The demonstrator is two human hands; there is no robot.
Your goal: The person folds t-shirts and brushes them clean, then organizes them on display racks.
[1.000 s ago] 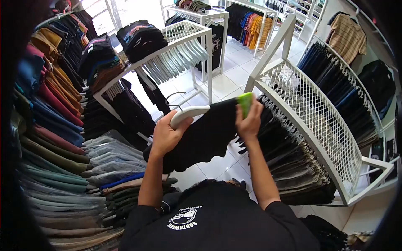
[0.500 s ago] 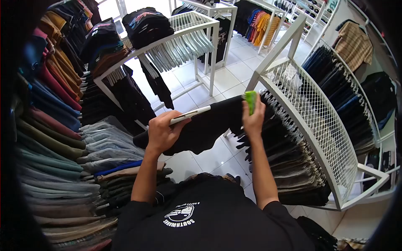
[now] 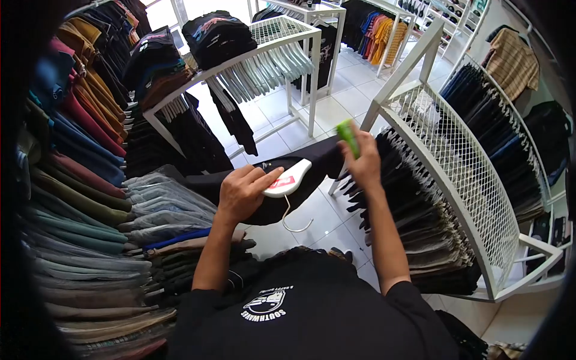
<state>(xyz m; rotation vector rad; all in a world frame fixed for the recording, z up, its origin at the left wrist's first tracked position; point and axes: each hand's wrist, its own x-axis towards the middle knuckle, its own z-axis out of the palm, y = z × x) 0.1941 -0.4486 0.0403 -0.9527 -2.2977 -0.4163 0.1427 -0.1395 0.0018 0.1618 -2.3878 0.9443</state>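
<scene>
**Tipped white hanger (image 3: 289, 178) flat, lifted green tool (image 3: 346, 133)**

Since half a second earlier: rolled the hanger from edge-on to face-up, showing a red label, and let its wire hook (image 3: 295, 221) hang out below. Shifted the green tool up and a little left.

Nearest: pressed left hand (image 3: 243, 193) down on the hanger's near end, fingers spread over the top, clamping it against the black garment (image 3: 264, 211) draped beneath. Held that garment out in front, above the tiled floor (image 3: 327, 223), stretched between the two hands. Clenched right hand (image 3: 364, 162) round the green tool at the garment's far end; could not tell whether pinching cloth too.

Judged the garment soft, light and floppy, likely to slide off smooth plastic. Judged the hanger stiff and the better place to grip, on the shoulder arm beside the hook.

Further out: noted rows of folded coloured clothes (image 3: 90, 240) at left and a white mesh rack (image 3: 456, 174) over dark hung clothes (image 3: 420, 234) at right. Beyond, noted a second rack (image 3: 281, 29) carrying folded black tees (image 3: 213, 36) and spare hangers (image 3: 270, 69).
</scene>
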